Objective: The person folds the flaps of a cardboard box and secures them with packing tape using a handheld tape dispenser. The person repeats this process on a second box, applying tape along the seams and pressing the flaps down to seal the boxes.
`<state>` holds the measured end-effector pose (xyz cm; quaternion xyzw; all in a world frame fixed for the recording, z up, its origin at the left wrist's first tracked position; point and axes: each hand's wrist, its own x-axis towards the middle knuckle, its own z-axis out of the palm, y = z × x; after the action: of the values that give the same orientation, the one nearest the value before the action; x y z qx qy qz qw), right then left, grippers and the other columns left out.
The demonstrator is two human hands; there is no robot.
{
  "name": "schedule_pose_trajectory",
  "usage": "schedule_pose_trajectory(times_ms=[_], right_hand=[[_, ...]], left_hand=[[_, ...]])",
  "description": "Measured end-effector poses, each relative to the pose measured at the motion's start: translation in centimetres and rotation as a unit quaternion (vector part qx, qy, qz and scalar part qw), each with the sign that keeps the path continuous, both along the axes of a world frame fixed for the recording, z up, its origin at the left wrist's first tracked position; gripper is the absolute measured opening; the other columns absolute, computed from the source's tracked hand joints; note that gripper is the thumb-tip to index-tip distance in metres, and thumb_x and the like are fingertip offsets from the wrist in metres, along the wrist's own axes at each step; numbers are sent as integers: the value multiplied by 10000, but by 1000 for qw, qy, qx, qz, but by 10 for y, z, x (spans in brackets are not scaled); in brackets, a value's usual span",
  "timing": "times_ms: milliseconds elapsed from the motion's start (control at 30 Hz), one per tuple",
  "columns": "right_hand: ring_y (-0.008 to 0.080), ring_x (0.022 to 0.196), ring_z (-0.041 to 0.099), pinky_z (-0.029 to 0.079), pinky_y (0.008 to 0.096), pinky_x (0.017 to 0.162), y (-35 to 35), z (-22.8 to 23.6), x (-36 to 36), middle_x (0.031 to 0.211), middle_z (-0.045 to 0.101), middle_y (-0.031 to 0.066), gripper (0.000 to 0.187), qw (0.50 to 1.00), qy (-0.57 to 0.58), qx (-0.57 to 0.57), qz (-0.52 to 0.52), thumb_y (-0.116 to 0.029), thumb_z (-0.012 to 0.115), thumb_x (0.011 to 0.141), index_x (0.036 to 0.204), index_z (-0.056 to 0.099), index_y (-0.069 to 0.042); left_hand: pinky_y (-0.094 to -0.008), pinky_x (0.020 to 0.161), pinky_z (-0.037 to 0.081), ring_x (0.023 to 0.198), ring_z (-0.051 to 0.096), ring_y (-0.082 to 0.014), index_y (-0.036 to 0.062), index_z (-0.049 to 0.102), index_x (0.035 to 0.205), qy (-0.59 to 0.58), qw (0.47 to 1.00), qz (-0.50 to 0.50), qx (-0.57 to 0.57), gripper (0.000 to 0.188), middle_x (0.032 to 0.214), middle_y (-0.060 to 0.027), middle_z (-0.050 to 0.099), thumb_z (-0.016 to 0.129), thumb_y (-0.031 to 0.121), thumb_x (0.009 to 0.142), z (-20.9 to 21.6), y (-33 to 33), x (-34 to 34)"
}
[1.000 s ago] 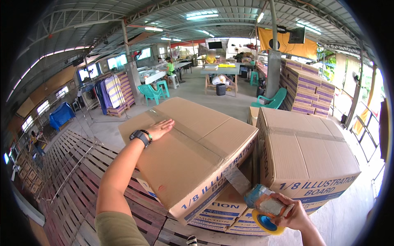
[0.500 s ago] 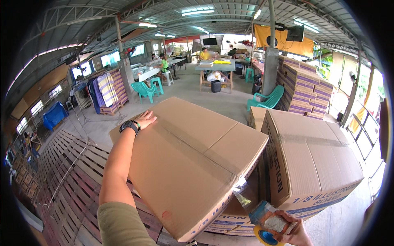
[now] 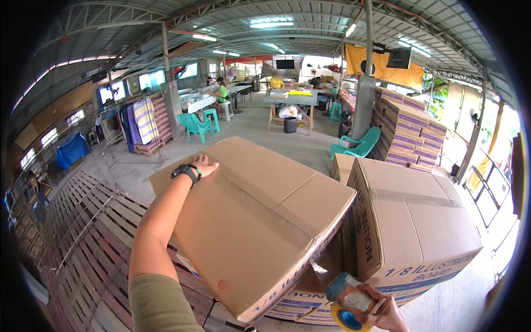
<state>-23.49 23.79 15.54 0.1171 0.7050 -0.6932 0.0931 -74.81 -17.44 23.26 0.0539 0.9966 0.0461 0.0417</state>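
Note:
A large brown cardboard carton [image 3: 260,216] sits tilted across the middle, with a strip of tape along the seam of its top. My left hand [image 3: 203,166] lies flat on the carton's far left part, fingers stretched out. At the lower right my right hand [image 3: 381,311] is closed around a tape dispenser [image 3: 354,299] with a blue-cored roll [image 3: 348,317]. A strip of clear tape [image 3: 321,269] runs from the dispenser up to the carton's right edge.
Another taped carton [image 3: 420,216] stands close on the right, with more cartons [image 3: 304,301] below. Slatted wooden pallets [image 3: 105,243] cover the left floor. Green plastic chairs [image 3: 359,145], stacked cartons [image 3: 406,130] and tables with people stand farther back.
The view has shifted slightly. My right hand and the dispenser sit a little farther left in it; the left hand stays on the carton's top.

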Motion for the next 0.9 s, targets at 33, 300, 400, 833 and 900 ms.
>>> schedule_pose_trajectory(times_ms=[33, 300, 400, 833, 900], right_hand=[[151, 1042, 516, 397, 303, 951, -6, 2, -2, 1115, 558, 108, 815, 994, 84, -30, -61, -157, 863, 527, 1194, 460, 80], [90, 970, 508, 397, 243, 894, 0, 9, -3, 1048, 588, 76, 734, 990, 136, 27, 12, -165, 765, 598, 1226, 453, 54], [90, 970, 506, 400, 238, 882, 4, 8, -5, 1058, 578, 67, 724, 984, 161, 70, 41, -167, 738, 605, 1231, 443, 46], [135, 926, 550, 424, 255, 850, 5, -17, -20, 1014, 599, 102, 631, 963, 231, 118, 67, -151, 698, 629, 1207, 486, -15], [133, 915, 550, 426, 254, 849, 3, -17, -20, 1000, 599, 100, 622, 963, 227, 135, 58, -148, 694, 631, 1203, 487, -16]], left_hand=[[-404, 1110, 89, 1372, 36, -314, -18, 86, 1403, -2, 1000, -15, -10, 853, 1474, -204, 32, 252, 622, 865, 1, 12, 13], [-428, 1107, 74, 1363, 14, -358, -53, 61, 1390, 7, 990, -140, -5, 802, 1458, -249, 39, 210, 565, 901, 0, 80, 134], [-413, 1110, 64, 1361, 12, -362, -93, 56, 1373, 6, 984, -177, 6, 817, 1452, -265, 35, 214, 557, 904, -1, 101, 173], [-461, 1099, 69, 1334, 19, -446, -58, 95, 1388, 58, 937, -343, -30, 933, 1438, -289, 67, 272, 676, 839, 3, 170, 315], [-472, 1094, 83, 1331, 39, -451, 3, 113, 1405, 69, 923, -378, -26, 887, 1444, -268, 81, 299, 663, 843, 2, 170, 314]])
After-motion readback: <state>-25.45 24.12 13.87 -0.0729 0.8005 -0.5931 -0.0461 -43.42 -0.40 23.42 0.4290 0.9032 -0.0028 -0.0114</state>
